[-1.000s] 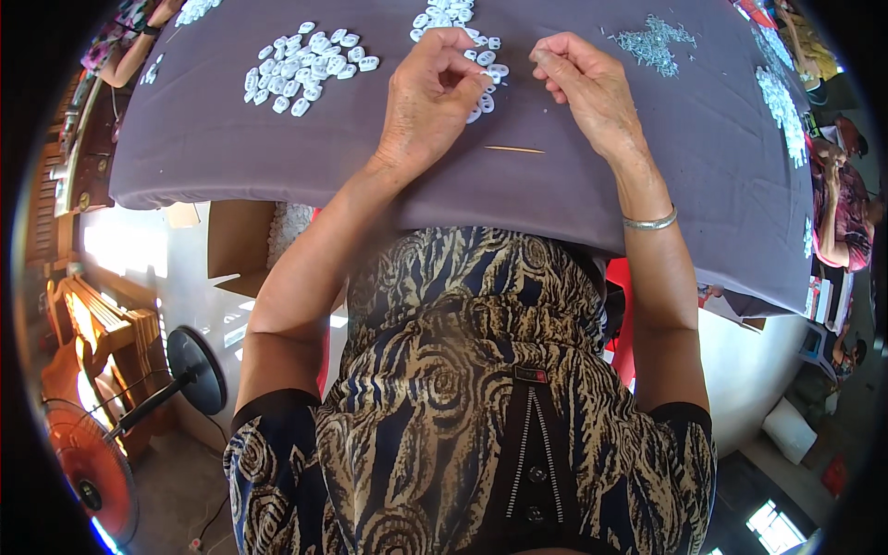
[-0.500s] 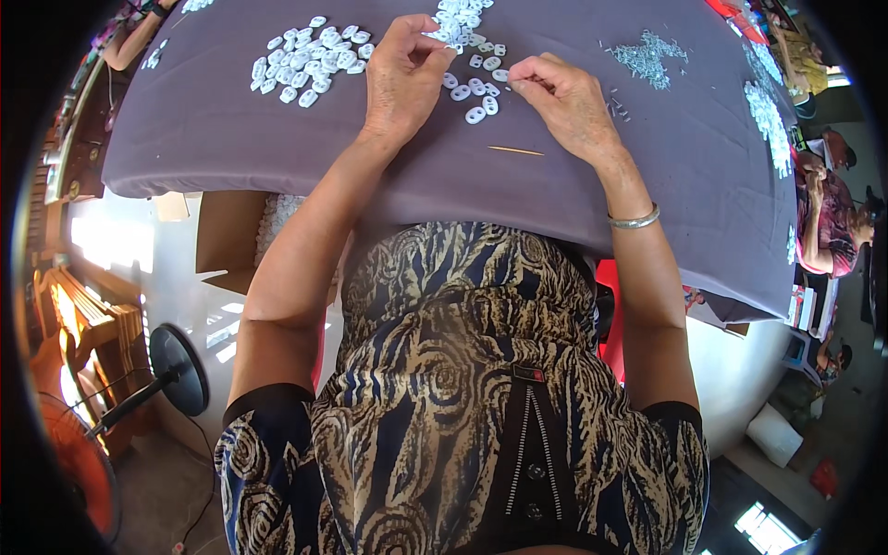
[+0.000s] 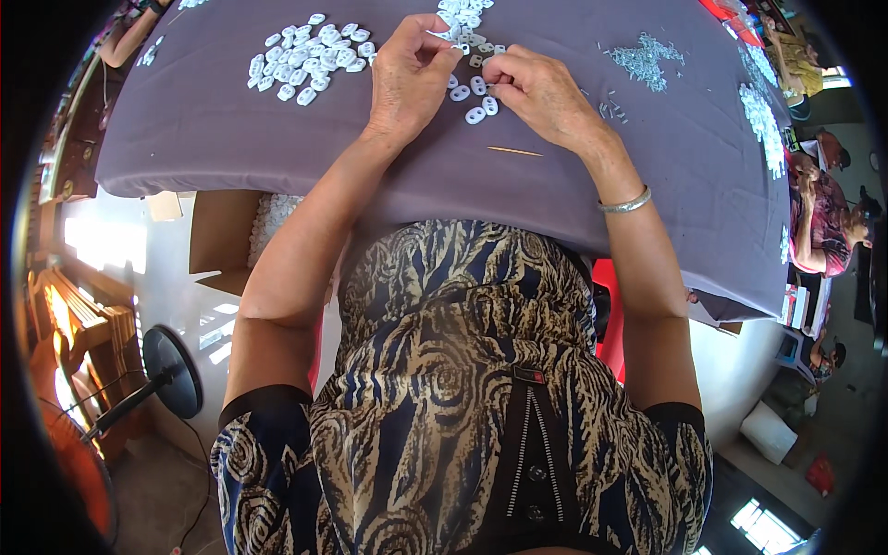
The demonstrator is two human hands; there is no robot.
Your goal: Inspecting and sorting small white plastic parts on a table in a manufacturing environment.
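Observation:
My left hand (image 3: 413,79) is closed in a pinch, with a small white plastic piece (image 3: 462,48) at its thumb and fingertips. Just to its right, my right hand (image 3: 541,92) has thumb and fingers pressed together, low over the loose pieces. Whatever the right fingertips hold is too small to make out. Below and between the hands lie several white oval pieces with two holes (image 3: 475,115). A larger heap of such pieces (image 3: 310,57) sits left of my left hand, and another white pile (image 3: 465,11) lies beyond the fingertips.
Grey cloth covers the table (image 3: 277,148). A wooden toothpick (image 3: 515,151) lies nearer me. Small metal pins (image 3: 646,63) are heaped at the right, with a few strays (image 3: 612,111) closer. An open cardboard box (image 3: 222,231) stands below the table edge. Other people sit at the far right.
My right hand has moved left, toward my left hand, and now covers some of the loose white pieces. The left hand stays nearly in place, still pinching.

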